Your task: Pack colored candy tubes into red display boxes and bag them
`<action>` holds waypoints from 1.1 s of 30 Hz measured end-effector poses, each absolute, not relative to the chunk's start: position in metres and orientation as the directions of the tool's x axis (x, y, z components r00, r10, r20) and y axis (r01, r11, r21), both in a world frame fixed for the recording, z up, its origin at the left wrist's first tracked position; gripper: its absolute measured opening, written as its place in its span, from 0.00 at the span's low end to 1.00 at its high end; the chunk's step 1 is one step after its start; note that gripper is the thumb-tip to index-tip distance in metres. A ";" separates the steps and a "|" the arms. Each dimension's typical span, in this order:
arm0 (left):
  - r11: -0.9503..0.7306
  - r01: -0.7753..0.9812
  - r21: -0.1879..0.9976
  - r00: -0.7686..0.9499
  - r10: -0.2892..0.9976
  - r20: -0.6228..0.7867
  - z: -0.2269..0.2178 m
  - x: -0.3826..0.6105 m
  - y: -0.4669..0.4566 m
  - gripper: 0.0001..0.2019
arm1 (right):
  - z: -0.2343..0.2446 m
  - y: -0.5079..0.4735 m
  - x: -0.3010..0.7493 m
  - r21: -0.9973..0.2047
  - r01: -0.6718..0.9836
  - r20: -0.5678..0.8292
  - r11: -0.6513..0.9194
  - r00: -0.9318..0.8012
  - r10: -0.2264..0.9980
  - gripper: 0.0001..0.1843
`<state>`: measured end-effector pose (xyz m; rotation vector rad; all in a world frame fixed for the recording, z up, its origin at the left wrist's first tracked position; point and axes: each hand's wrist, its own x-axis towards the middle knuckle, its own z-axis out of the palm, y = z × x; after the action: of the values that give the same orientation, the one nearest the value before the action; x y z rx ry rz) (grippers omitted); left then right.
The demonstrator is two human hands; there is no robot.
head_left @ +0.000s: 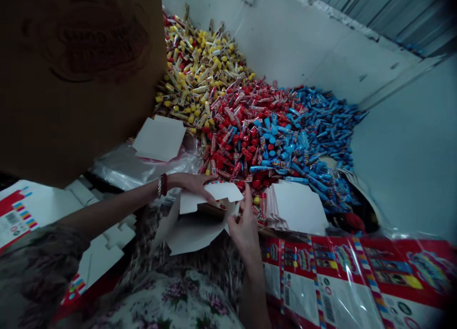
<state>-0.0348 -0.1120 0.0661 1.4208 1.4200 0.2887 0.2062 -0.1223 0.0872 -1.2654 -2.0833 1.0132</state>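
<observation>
Both hands hold a white folded carton box over my lap. My left hand, with a red bracelet on the wrist, grips the top flap, fingers closed over it. My right hand holds the box's right edge, with the index finger pointing up. Just beyond the box lies a big heap of small wrapped tubes: yellow, red and blue.
A brown cardboard box fills the upper left. A stack of flat white cartons lies right of the hands, another white carton on clear plastic at left. Printed red cartons in film lie lower right, flat printed cartons at left. White walls stand behind.
</observation>
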 end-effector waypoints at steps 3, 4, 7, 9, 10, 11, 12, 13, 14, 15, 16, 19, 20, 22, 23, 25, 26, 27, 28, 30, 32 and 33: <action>0.137 0.791 0.596 0.251 0.816 -0.521 0.078 -0.043 -0.114 0.60 | 0.087 -0.114 0.213 -0.786 0.553 0.056 0.277 -0.383 0.922 0.47; 0.093 0.809 0.580 0.262 0.826 -0.499 0.079 -0.047 -0.116 0.58 | 0.087 -0.109 0.217 -0.790 0.538 0.070 0.294 -0.397 0.915 0.46; 0.034 0.789 0.614 0.302 0.848 -0.435 0.073 -0.056 -0.122 0.49 | 0.082 -0.096 0.225 -0.860 0.416 0.070 0.295 -0.477 0.876 0.41; 0.062 0.767 0.639 0.278 0.865 -0.417 0.062 -0.059 -0.123 0.42 | 0.072 -0.092 0.226 -0.920 0.310 0.056 0.239 -0.499 0.865 0.39; 0.070 0.758 0.648 0.262 0.878 -0.401 0.056 -0.060 -0.122 0.40 | 0.066 -0.092 0.226 -0.938 0.265 0.060 0.222 -0.509 0.859 0.39; 0.070 0.752 0.655 0.244 0.894 -0.376 0.049 -0.061 -0.120 0.38 | 0.058 -0.095 0.226 -0.949 0.223 0.074 0.221 -0.523 0.849 0.38; 0.065 0.750 0.658 0.225 0.911 -0.346 0.042 -0.062 -0.117 0.36 | 0.050 -0.099 0.226 -0.954 0.187 0.101 0.236 -0.538 0.837 0.36; 0.059 0.750 0.658 0.207 0.925 -0.319 0.036 -0.063 -0.114 0.35 | 0.042 -0.104 0.226 -0.951 0.158 0.139 0.267 -0.552 0.822 0.34; 0.059 0.749 0.660 0.193 0.933 -0.304 0.031 -0.065 -0.109 0.34 | 0.034 -0.111 0.227 -0.940 0.141 0.180 0.310 -0.568 0.803 0.35; 0.065 0.743 0.666 0.187 0.935 -0.300 0.028 -0.066 -0.105 0.33 | 0.027 -0.118 0.228 -0.921 0.143 0.212 0.362 -0.595 0.775 0.37; 0.073 0.729 0.681 0.196 0.931 -0.309 0.026 -0.068 -0.100 0.31 | 0.021 -0.124 0.228 -0.892 0.164 0.233 0.422 -0.632 0.739 0.39; 0.105 0.641 0.760 0.306 0.873 -0.379 0.027 -0.069 -0.087 0.23 | 0.011 -0.132 0.225 -0.696 0.292 0.259 0.656 -0.750 0.609 0.48; 0.119 0.616 0.779 0.341 0.851 -0.399 0.029 -0.068 -0.082 0.21 | 0.010 -0.130 0.223 -0.603 0.321 0.266 0.730 -0.782 0.563 0.49; 0.142 0.584 0.799 0.389 0.815 -0.430 0.032 -0.066 -0.073 0.18 | 0.007 -0.121 0.218 -0.443 0.322 0.287 0.837 -0.833 0.472 0.43; 0.152 0.577 0.803 0.407 0.798 -0.444 0.033 -0.066 -0.068 0.18 | 0.004 -0.116 0.217 -0.398 0.296 0.288 0.869 -0.859 0.424 0.37; 0.171 0.556 0.813 0.443 0.767 -0.464 0.034 -0.070 -0.061 0.17 | -0.002 -0.105 0.219 -0.391 0.220 0.289 0.894 -0.893 0.346 0.28; 0.181 0.538 0.823 0.454 0.760 -0.465 0.034 -0.074 -0.059 0.18 | -0.005 -0.102 0.222 -0.412 0.189 0.301 0.891 -0.895 0.329 0.25; 0.190 0.516 0.835 0.459 0.762 -0.457 0.033 -0.080 -0.060 0.19 | -0.008 -0.099 0.227 -0.442 0.174 0.316 0.880 -0.888 0.334 0.24; 0.194 0.497 0.846 0.459 0.769 -0.446 0.033 -0.087 -0.063 0.21 | -0.011 -0.098 0.233 -0.479 0.178 0.327 0.859 -0.873 0.363 0.23; 0.225 0.419 0.880 0.424 0.808 -0.409 0.032 -0.101 -0.077 0.28 | -0.014 -0.098 0.244 -0.560 0.224 0.330 0.798 -0.823 0.463 0.20; 0.285 0.263 0.922 0.371 0.852 -0.369 0.032 -0.109 -0.099 0.36 | -0.012 -0.099 0.252 -0.637 0.265 0.316 0.724 -0.767 0.558 0.17; 0.312 0.160 0.936 0.358 0.865 -0.350 0.032 -0.109 -0.112 0.41 | -0.010 -0.098 0.254 -0.670 0.264 0.313 0.693 -0.746 0.587 0.16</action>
<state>-0.1091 -0.1115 0.0315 1.1805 1.1286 0.6273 0.2535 -0.0983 -0.0104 -0.6530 -2.3872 0.8342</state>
